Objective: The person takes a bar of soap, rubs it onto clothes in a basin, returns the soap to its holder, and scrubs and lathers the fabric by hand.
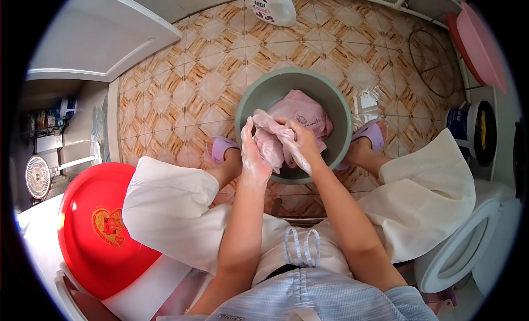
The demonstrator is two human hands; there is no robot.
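A pink garment [305, 112] with dark lettering lies bunched in a grey-green basin [337, 95] on the floor between my feet. One part of it is raised and crumpled between my two hands. My left hand [254, 158], coated in white suds, holds the cloth from the left side with its fingers pointing up along the fabric. From the right, my right hand [304, 143] has its fingers wrapped round the same bunch, with suds along the thumb side and wrist. Parts of the fingers are hidden by the cloth.
A white detergent bottle [274, 7] stands beyond the basin. At the left is a red basin [82, 233] with a gold heart print; at the right are a toilet [432, 266], a dark bucket [458, 124] and a pink basin [482, 45]. Patterned floor tiles [215, 62] show wet patches.
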